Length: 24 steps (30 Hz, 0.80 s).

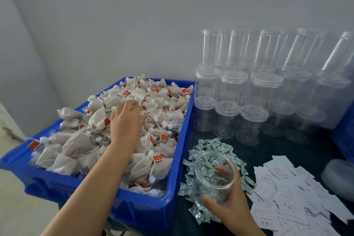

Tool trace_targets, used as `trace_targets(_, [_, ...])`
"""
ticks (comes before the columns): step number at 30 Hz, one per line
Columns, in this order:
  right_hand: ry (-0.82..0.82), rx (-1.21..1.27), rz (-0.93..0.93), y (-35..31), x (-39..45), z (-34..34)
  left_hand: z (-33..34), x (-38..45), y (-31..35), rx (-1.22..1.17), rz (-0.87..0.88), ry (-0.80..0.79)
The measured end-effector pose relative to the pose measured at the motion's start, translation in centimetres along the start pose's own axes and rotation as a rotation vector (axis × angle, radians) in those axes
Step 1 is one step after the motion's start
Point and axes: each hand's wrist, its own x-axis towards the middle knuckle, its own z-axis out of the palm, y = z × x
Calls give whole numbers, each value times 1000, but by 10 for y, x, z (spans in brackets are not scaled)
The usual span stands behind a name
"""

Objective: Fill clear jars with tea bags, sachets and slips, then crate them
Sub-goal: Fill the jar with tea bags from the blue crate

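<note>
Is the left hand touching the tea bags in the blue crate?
Touching. The head view shows the left hand pressed down into the tea bags, fingers spread across the heap.

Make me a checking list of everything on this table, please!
Surface: dark table top, mostly covered.
Job's things: blue plastic crate heaped with beige mesh tea bags; pile of small green-and-white sachets; scattered white paper slips; stacked lidded clear plastic jars; one open clear jar, apparently empty.
Clutter: pale round lid-like object at the right edge.
Grippers: left hand down on the tea bags, grasp unclear; right hand gripping the open jar.
Cables: nothing seen.
Surroundings: plain grey wall; another blue crate's edge, far right.
</note>
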Motion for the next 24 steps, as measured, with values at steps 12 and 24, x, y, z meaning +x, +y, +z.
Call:
trace_targets(12, [-11, -11, 9, 5, -1, -2, -4, -4, 13, -501, -16, 21])
trace_targets(24, [-17, -10, 5, 11, 0, -1, -32, -9, 68, -759, 213, -240])
